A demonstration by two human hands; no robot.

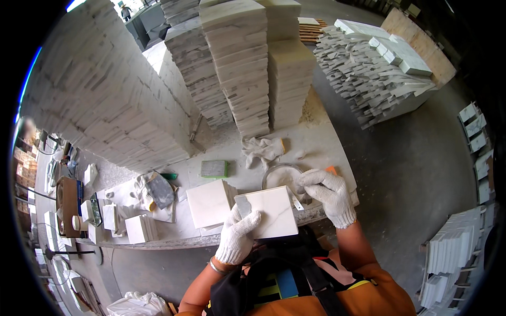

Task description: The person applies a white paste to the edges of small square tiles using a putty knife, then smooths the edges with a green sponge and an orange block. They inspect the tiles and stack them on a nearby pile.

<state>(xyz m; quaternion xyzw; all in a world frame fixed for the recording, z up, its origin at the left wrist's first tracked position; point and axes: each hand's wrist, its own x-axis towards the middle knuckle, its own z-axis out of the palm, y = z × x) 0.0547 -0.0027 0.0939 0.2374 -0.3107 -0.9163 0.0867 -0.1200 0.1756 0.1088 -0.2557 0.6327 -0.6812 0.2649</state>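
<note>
My hands are apart, both in white gloves. Left hand [237,235] clamped on the tile [271,217], thumb on its top face; tile is held just on the near side of the bowl [266,179], grey patch at its left corner. Right hand [329,195] at the bowl's right rim, fingers bent together; can't tell whether they grip anything. Metal strip [298,205] with a hole, by the bowl's near rim. Orange bit [331,170] right of the bowl, partly behind my right hand. Short stack [210,203] of tiles left of the bowl; green-edged block [214,168] also left, farther back. Spare glove [262,150] just beyond the bowl. Well left of the bowl: grey plate [161,190], small tiles [139,229]. Tall stacks [234,68] behind the bowl, on the same table [329,139]. Slab pile [369,73] far off, right of and beyond the bowl.
</note>
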